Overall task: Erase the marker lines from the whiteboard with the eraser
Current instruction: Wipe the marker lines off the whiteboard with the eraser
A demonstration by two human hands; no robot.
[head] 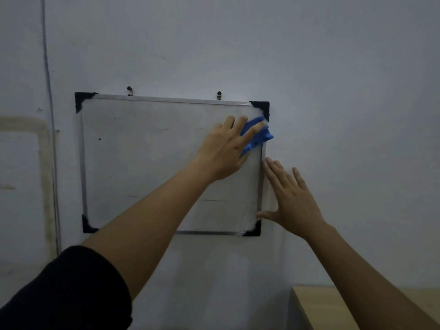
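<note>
Upper left of frame: a thin grey cable [48, 91] ran down the painted wall [333, 67]. Left of it, a pale, rough strip of stain [45, 163] outlined a patch.

Lower left: a black fabric sleeve [71, 294], with the bare forearm reaching up and to the right.

Centre: a rectangular whiteboard [142, 163] hung flat on the wall from two small hooks [129, 90] on its top edge. It had a thin, dull metal frame and black plastic corner caps [82, 101]. The surface was smooth and greyish. Faint marker lines [209, 200] showed low on the board, and a small dark dot [99, 139] at mid-left.

Upper right of the board: the left hand [223, 151] held a blue eraser [258, 136] against the surface just below the top right corner cap. Its fingers lay close together over the eraser's back and the thumb was hidden. The eraser was of moulded plastic, and its far end overlapped the right frame edge.

Right of the board: the right hand [290, 198] lay flat on the wall with fingers spread, holding nothing. The thumb tip touched the frame near the lower right corner cap, and the forefinger tip lay at the frame's right edge.

Lower right corner: the light wooden top of a table [316, 310], partly behind the right forearm.
</note>
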